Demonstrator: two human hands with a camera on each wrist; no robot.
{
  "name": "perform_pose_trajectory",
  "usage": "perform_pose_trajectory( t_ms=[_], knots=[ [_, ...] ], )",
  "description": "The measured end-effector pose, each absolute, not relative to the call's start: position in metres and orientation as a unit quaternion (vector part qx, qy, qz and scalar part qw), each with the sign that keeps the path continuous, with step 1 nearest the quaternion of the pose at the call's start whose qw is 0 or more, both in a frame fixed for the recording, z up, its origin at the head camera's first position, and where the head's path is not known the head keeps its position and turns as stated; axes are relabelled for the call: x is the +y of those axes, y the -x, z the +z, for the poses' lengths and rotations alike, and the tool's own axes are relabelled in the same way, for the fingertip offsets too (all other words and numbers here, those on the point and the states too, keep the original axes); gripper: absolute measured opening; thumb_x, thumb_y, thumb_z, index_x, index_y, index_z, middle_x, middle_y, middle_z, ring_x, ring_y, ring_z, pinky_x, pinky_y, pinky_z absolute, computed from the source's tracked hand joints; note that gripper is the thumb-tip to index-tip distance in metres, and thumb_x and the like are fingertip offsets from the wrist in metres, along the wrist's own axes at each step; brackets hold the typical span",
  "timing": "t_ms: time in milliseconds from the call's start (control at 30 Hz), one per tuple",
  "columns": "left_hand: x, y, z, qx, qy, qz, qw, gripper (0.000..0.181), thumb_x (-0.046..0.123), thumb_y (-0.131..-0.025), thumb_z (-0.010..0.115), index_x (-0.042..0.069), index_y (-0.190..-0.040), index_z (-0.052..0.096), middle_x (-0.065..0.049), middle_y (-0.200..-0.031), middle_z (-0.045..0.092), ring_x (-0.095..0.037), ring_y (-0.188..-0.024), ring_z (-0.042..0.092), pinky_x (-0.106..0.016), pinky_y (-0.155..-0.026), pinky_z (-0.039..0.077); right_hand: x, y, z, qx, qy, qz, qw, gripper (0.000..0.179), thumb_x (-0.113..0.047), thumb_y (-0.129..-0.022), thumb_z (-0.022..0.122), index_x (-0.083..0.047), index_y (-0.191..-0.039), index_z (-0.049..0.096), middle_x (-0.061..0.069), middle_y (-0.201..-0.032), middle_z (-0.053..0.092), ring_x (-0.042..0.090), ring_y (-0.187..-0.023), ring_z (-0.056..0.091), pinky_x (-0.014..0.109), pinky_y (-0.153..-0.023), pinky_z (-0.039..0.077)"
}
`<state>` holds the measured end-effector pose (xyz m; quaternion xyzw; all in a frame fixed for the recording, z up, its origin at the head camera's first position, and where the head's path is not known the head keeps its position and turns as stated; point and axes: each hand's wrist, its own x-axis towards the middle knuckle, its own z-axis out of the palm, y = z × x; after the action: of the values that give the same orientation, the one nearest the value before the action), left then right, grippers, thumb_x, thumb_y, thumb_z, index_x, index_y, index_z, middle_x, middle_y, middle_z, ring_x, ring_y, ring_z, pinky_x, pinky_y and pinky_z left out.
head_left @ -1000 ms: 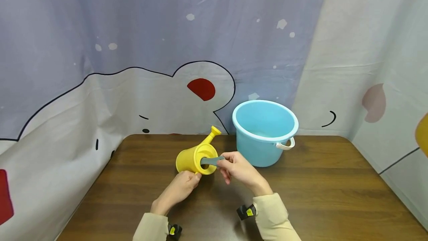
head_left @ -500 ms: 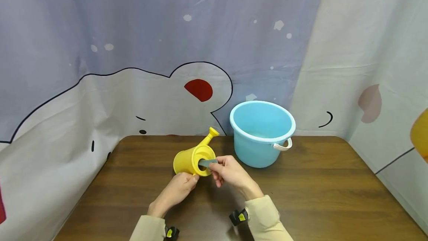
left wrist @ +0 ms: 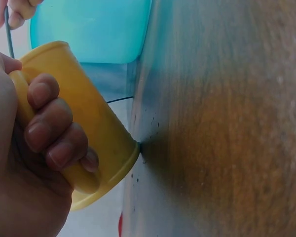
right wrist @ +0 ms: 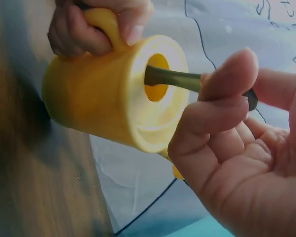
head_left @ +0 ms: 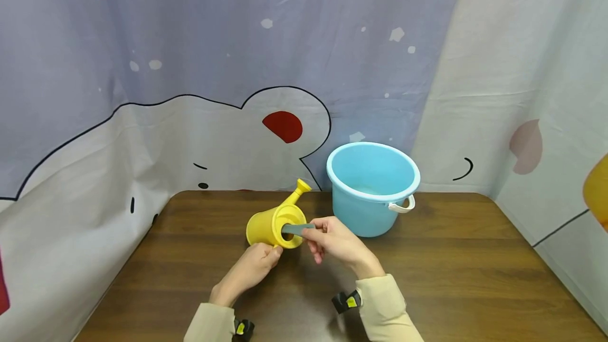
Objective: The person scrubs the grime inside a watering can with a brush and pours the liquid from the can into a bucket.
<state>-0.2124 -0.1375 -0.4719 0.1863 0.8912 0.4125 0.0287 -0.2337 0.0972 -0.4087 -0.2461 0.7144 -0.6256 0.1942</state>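
A yellow watering can (head_left: 261,228) is tilted on its side above the table, its round opening turned right and its spout pointing up and back. My left hand (head_left: 252,268) grips the can's handle, fingers curled round it in the left wrist view. My right hand (head_left: 339,241) pinches a slim grey-green tool handle (right wrist: 175,79) between thumb and fingers. The tool's far end goes through the opening and is hidden inside the can, so I cannot tell its kind. In the left wrist view, the can's base edge (left wrist: 135,153) is close to the tabletop.
A light blue bucket (head_left: 366,215) with a white handle (head_left: 404,205) stands behind and right of my right hand. The brown wooden table (head_left: 456,268) ends at a patterned curtain (head_left: 214,141). Small drops (left wrist: 155,123) dot the tabletop near the can.
The tool went deeper into the can half a second ago and has since come back out a little to the right with my right hand. My left hand keeps gripping the can.
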Motion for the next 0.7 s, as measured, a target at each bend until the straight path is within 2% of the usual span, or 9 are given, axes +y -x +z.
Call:
perform_pose_trajectory(
  t_ms=[267, 400, 567, 700],
  knots=[
    [-0.138, 0.211, -0.47, 0.89, -0.186, 0.416, 0.032, 0.056, 0.032, -0.104, 0.043, 0.015, -0.051, 0.041, 0.011, -0.048, 0.032, -0.005, -0.043, 0.026, -0.022, -0.044, 0.022, 0.111, 0.234, -0.404, 0.714, 0.286, -0.606, 0.206, 0.017, -0.009, -0.095, 0.059, 0.003, -0.083, 0.059, 0.008, -0.059, 0.054, 0.017, -0.046, 0.055, 0.028, -0.05, 0.048],
    [-0.138, 0.211, -0.469, 0.889, -0.189, 0.417, 0.031, 0.056, 0.032, -0.104, 0.043, 0.014, -0.051, 0.042, 0.011, -0.048, 0.032, -0.004, -0.043, 0.026, -0.022, -0.044, 0.022, 0.111, 0.234, -0.403, 0.711, 0.278, -0.613, 0.202, 0.008, -0.003, -0.093, 0.057, 0.006, -0.092, 0.058, 0.008, -0.061, 0.055, 0.017, -0.049, 0.057, 0.028, -0.053, 0.049],
    [-0.138, 0.21, -0.47, 0.888, -0.191, 0.418, 0.027, 0.056, 0.033, -0.104, 0.044, 0.013, -0.051, 0.042, 0.01, -0.048, 0.033, -0.003, -0.043, 0.026, -0.023, -0.044, 0.021, 0.103, 0.234, -0.405, 0.706, 0.261, -0.632, 0.185, 0.022, 0.001, -0.092, 0.053, 0.006, -0.113, 0.053, 0.01, -0.065, 0.059, 0.021, -0.054, 0.06, 0.029, -0.057, 0.05],
    [-0.137, 0.21, -0.47, 0.889, -0.191, 0.417, 0.021, 0.057, 0.034, -0.103, 0.045, 0.013, -0.051, 0.042, 0.011, -0.048, 0.032, -0.003, -0.043, 0.026, -0.023, -0.044, 0.02, 0.094, 0.233, -0.408, 0.698, 0.272, -0.642, 0.165, 0.022, 0.0, -0.095, 0.053, 0.007, -0.115, 0.053, 0.013, -0.071, 0.06, 0.032, -0.059, 0.062, 0.036, -0.061, 0.054]
  ],
)
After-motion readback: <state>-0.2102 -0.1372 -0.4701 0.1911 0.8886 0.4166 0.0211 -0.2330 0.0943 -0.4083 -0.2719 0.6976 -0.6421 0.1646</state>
